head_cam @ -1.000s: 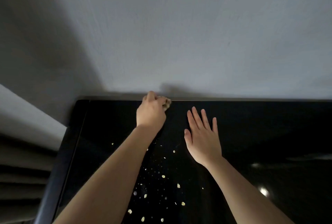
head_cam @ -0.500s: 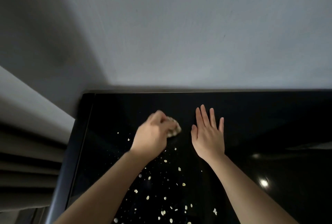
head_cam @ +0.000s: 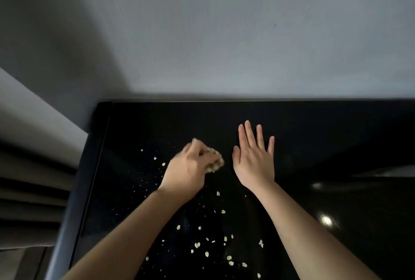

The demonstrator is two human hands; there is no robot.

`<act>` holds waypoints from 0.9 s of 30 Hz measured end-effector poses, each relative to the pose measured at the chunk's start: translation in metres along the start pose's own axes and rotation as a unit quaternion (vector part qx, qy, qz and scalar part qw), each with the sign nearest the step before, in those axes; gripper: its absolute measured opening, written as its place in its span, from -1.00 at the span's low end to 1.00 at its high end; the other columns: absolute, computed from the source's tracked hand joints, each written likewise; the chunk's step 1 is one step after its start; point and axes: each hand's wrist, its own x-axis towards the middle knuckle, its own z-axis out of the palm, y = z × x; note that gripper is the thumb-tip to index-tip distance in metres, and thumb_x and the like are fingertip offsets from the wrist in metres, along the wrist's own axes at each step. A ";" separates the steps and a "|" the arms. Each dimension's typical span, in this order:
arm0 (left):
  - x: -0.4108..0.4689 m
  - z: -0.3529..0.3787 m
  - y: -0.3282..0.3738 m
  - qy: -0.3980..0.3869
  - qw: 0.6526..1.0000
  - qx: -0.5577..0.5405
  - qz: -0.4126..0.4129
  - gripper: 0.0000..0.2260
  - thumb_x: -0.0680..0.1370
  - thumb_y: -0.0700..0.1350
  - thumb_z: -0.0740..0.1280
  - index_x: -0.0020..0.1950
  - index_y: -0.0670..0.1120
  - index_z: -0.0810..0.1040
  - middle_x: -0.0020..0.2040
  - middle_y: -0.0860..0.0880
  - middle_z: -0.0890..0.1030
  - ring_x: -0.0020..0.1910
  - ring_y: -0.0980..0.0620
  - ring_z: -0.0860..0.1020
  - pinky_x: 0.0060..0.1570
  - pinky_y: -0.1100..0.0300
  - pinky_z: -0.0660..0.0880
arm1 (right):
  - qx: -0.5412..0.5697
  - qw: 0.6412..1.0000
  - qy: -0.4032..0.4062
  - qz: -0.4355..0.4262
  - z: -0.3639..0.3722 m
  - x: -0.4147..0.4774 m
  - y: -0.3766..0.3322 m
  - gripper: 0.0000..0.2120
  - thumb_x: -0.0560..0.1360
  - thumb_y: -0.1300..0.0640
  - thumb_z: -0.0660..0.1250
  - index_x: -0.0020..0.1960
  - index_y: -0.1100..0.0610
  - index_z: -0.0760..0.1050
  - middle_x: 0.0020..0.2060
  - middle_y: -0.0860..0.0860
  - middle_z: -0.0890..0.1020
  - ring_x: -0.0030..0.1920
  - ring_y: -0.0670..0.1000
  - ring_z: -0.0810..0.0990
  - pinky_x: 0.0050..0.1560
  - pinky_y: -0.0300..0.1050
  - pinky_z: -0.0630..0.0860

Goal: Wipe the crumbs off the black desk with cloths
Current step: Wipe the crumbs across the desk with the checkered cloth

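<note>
A glossy black desk (head_cam: 314, 135) fills the lower part of the head view. My left hand (head_cam: 188, 171) grips a small bunched pale cloth (head_cam: 215, 164) and presses it on the desk left of centre; most of the cloth is hidden under the fingers. My right hand (head_cam: 254, 160) lies flat on the desk just to the right, fingers straight and spread, holding nothing. Several pale crumbs (head_cam: 206, 254) are scattered between and below my forearms, with a few more (head_cam: 155, 158) to the left of the cloth.
A grey wall (head_cam: 224, 32) rises straight behind the desk's far edge. Pleated curtains (head_cam: 29, 189) hang beside the desk's left edge (head_cam: 89, 167). A lamp reflection (head_cam: 326, 220) shines on the desktop at the right.
My left hand has dragged the cloth from the desk's far edge back toward me. The right hand stays flat in about the same place. More crumbs show as the view tilts down.
</note>
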 end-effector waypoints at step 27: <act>-0.036 -0.036 0.005 0.104 0.972 -0.027 -0.210 -0.69 0.54 -0.22 0.30 0.19 0.11 0.60 0.00 0.10 0.44 -0.11 0.08 0.52 -0.32 0.12 0.55 | -0.009 0.999 0.016 -0.043 0.008 -0.020 -0.011 -0.41 0.58 -0.15 -0.26 0.55 0.06 -0.05 0.56 0.07 0.04 0.55 0.20 -0.03 0.48 0.32 0.00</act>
